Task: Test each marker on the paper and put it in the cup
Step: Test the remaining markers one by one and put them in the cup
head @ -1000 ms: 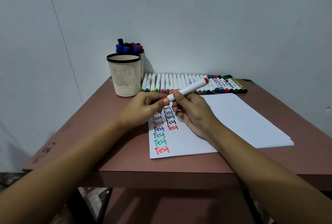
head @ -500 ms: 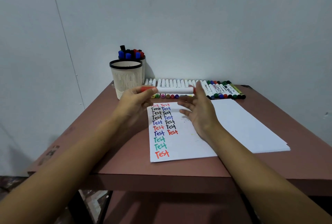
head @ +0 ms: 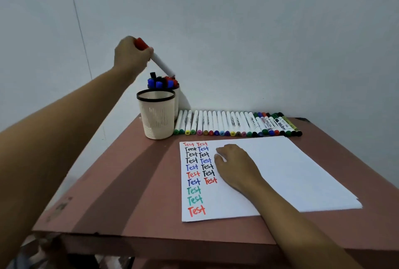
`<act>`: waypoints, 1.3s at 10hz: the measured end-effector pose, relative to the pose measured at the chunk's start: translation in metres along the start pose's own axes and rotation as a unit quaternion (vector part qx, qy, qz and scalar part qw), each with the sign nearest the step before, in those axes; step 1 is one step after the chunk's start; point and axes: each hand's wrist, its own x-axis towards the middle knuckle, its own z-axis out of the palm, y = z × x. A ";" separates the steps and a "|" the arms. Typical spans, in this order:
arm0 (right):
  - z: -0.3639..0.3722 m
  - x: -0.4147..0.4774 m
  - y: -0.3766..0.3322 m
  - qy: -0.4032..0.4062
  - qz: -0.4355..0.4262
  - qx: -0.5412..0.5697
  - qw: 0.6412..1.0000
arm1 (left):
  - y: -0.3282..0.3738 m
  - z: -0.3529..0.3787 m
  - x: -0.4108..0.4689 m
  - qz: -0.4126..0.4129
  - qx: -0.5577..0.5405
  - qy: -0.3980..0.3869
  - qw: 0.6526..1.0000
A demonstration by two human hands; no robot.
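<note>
Red-capped marker [head: 160, 63] in left hand [head: 131, 55] hangs above marker-filled cup [head: 177, 102].

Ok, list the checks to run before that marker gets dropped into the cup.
1. Grip: left hand holds the marker by its upper end. Ok.
2. Cap: the red cap is on. Ok.
3. Aim: the marker's lower end hangs just above the back cup. Ok.
4. Room: the back cup is crowded with stored markers, and any free gap is hidden. Cannot tell.
5. Tilt: the marker slants and is not upright for a straight drop. Not ok.
6. Paper: right hand rests on it. Ok.
</note>
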 end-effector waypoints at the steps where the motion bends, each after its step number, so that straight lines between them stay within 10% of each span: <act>1: 0.002 0.002 0.002 -0.004 -0.007 -0.019 1.000 | -0.009 0.006 0.021 0.010 0.136 0.010 0.991; 8: 0.005 0.001 0.001 -0.009 -0.009 -0.060 0.998 | -0.047 0.044 0.033 0.080 0.418 -0.212 0.880; 13: 0.003 0.001 0.001 -0.005 -0.018 -0.044 0.999 | -0.004 0.033 -0.061 0.275 0.172 -0.081 0.942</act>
